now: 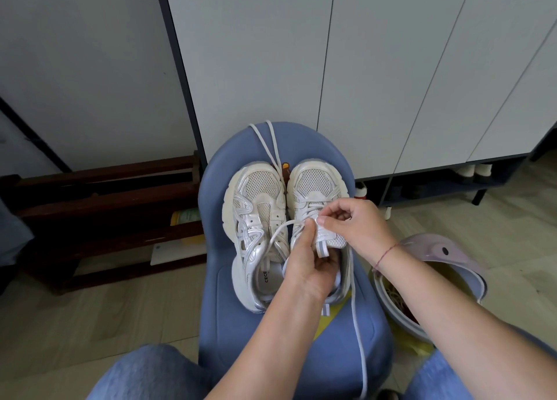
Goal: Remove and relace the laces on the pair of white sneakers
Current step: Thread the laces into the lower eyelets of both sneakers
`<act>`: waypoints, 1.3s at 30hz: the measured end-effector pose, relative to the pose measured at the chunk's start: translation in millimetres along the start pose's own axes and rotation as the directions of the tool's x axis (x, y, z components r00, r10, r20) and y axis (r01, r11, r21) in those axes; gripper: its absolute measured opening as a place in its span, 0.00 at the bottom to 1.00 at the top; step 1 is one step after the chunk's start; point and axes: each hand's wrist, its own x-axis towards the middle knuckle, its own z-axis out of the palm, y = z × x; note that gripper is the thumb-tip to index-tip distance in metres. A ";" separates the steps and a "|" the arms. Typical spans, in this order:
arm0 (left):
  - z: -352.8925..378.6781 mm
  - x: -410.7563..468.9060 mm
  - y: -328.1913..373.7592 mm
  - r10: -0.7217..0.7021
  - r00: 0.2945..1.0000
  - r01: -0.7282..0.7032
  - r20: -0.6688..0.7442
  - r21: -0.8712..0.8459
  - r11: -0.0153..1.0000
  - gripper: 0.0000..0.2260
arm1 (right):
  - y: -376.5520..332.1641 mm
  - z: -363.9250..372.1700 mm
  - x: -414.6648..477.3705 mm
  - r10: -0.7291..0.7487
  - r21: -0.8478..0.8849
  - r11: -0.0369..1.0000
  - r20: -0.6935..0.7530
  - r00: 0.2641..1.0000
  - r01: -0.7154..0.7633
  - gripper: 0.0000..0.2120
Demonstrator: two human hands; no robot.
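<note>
Big pale cupboard doors [391,68] fill the back of the room. Under them is a low open shelf [446,185] with some shoes in the dark. The floor [90,309] is light and smooth. A dark wooden rack [105,212] stands on the left by the wall.

In the middle is a blue chair [301,354], and its seat is where the shoes sit. A round tub with a purple lid [437,255] stands on the floor just right of the chair. Knees in blue jeans [144,375] show at the bottom.

Two white sneakers stand side by side on the seat, toes pointing away. The left sneaker [256,212] is next to the right sneaker [316,182] (they touch).

The left hand [304,267] has its fingers curled round the right sneaker's tongue [331,239]. The right hand [352,221] has curled fingers that pinch the lace [357,324] near the top of the tongue. That lace runs down off the seat's front. A loose lace [271,146] lies over the chair's back.
</note>
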 end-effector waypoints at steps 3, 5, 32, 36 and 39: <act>0.2 -2.3 -2.0 0.008 1.000 -0.008 -0.004 0.000 1.000 0.10 | 0.2 -0.4 4.7 0.065 0.059 0.996 0.027 0.998 -0.066 0.05; -0.6 -2.2 -3.3 0.023 1.000 -0.023 -0.010 0.006 1.000 0.10 | 0.7 -0.6 7.3 0.090 0.079 0.992 0.052 0.995 -0.094 0.04; 1.0 -4.4 -2.7 0.075 0.997 -0.074 -0.006 0.127 0.989 0.11 | 0.2 -8.8 7.2 -0.072 -0.085 0.993 0.097 0.993 0.081 0.07; 3.0 -7.2 -6.4 0.095 0.995 -0.094 -0.008 0.111 0.989 0.12 | 1.7 -6.4 5.5 -0.089 -0.073 0.993 0.048 0.995 0.092 0.05; 5.5 -11.5 -6.2 0.073 0.997 -0.072 -0.008 0.051 0.996 0.11 | 6.0 -5.6 4.8 -0.051 0.017 0.999 0.033 0.998 0.051 0.04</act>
